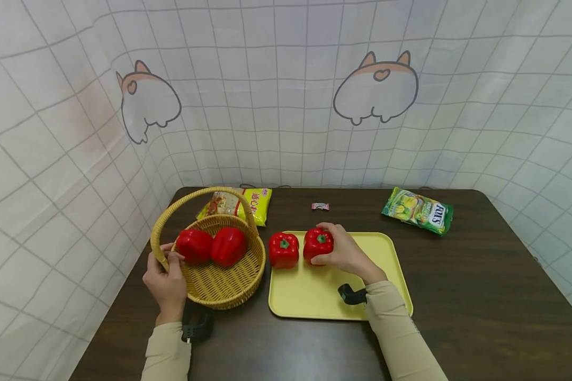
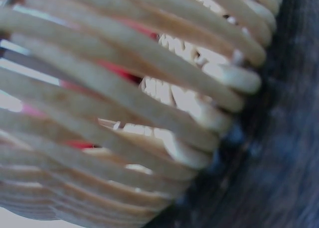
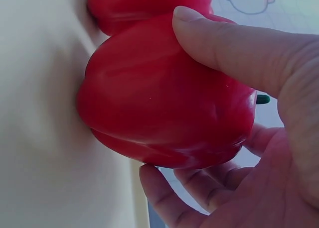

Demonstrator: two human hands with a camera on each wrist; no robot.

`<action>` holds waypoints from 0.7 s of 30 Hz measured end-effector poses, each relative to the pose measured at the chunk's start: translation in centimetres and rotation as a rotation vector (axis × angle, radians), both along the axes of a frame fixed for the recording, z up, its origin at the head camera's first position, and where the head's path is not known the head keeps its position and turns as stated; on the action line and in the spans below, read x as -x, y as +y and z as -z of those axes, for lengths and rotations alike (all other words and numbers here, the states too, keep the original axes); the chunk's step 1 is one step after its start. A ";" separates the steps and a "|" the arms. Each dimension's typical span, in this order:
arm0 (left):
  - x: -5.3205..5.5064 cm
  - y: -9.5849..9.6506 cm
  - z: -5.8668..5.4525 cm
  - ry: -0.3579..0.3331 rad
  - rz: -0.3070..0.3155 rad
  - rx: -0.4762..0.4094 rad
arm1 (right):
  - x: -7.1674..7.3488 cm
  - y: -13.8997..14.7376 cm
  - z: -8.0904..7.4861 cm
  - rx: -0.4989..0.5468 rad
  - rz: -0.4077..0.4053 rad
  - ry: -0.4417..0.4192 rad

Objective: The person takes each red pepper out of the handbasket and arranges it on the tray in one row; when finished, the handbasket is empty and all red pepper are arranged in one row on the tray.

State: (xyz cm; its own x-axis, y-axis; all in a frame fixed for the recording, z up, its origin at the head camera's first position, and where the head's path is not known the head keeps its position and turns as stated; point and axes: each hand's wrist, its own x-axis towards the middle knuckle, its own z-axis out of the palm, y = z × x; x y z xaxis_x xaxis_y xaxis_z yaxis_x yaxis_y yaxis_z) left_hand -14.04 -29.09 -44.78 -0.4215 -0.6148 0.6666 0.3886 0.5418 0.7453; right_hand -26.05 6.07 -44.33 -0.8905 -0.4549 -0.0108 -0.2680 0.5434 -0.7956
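Observation:
My right hand (image 1: 345,251) grips a red bell pepper (image 1: 316,244) on the yellow tray (image 1: 310,301). In the right wrist view, the thumb lies along one side of this bell pepper (image 3: 164,93) and the fingers curl round the other, with its green stem toward the palm. A second red bell pepper (image 1: 283,251) stands just left of it at the tray's edge. With my left hand (image 1: 168,280) I hold the wicker basket (image 1: 229,302) at its left rim, by the foot of the handle. Two red bell peppers (image 1: 229,246) lie inside. Only the basket's weave (image 2: 124,88) fills most of the left wrist view.
Behind the basket lies a yellow snack packet (image 1: 258,205), partly hidden by the handle. A small wrapped candy (image 1: 320,206) sits at the back middle of the dark table (image 1: 476,296). The green Fox's bag (image 1: 417,210) is at the back right. A white grid-patterned curtain (image 1: 286,106) surrounds the table.

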 end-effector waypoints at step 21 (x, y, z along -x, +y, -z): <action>-0.1 -0.2 0.3 -0.011 0.016 0.004 | -0.4 -0.5 0.2 0.014 -0.003 0.001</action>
State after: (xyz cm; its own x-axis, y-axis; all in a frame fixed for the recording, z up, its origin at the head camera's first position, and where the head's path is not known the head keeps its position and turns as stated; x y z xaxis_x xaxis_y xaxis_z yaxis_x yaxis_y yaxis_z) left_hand -13.97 -29.31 -45.07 -0.4383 -0.6053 0.6645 0.3890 0.5387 0.7473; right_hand -25.67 5.55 -44.50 -0.8891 -0.4577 -0.0034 -0.2707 0.5317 -0.8025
